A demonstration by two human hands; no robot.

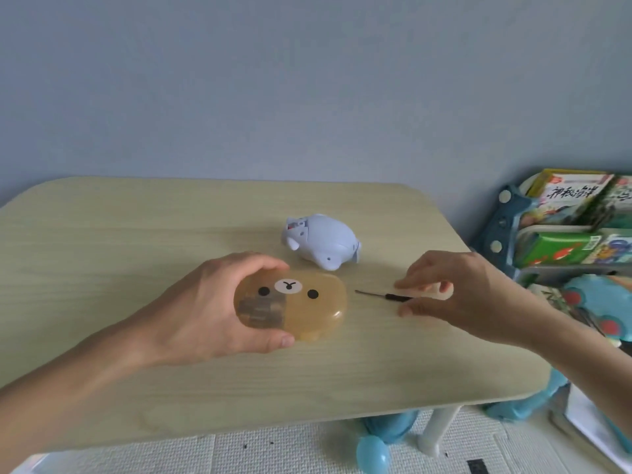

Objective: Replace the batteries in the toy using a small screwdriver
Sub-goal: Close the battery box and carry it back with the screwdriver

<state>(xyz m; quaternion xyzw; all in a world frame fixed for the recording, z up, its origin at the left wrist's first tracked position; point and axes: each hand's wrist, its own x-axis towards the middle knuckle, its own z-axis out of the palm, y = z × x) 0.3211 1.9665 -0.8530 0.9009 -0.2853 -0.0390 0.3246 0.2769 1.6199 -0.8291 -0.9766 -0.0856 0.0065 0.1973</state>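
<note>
A pale blue plastic animal toy [321, 241] lies on its side at the middle of the wooden table [136, 220]. In front of it sits a translucent amber bear-face case [307, 309] with dark items showing through its left half. My left hand [205, 309] grips the case from the left, thumb at its front edge and fingers over its back edge. A small screwdriver [383, 295] with a thin metal shaft and black handle lies just right of the case. My right hand [455, 295] pinches its handle between thumb and fingers, the tip pointing left.
A blue shelf [506, 227] of colourful books stands right of the table. Blue plastic toys [372, 453] and a white table leg [437, 429] sit on the white foam floor mat below the table's front right corner. A plain blue wall rises behind.
</note>
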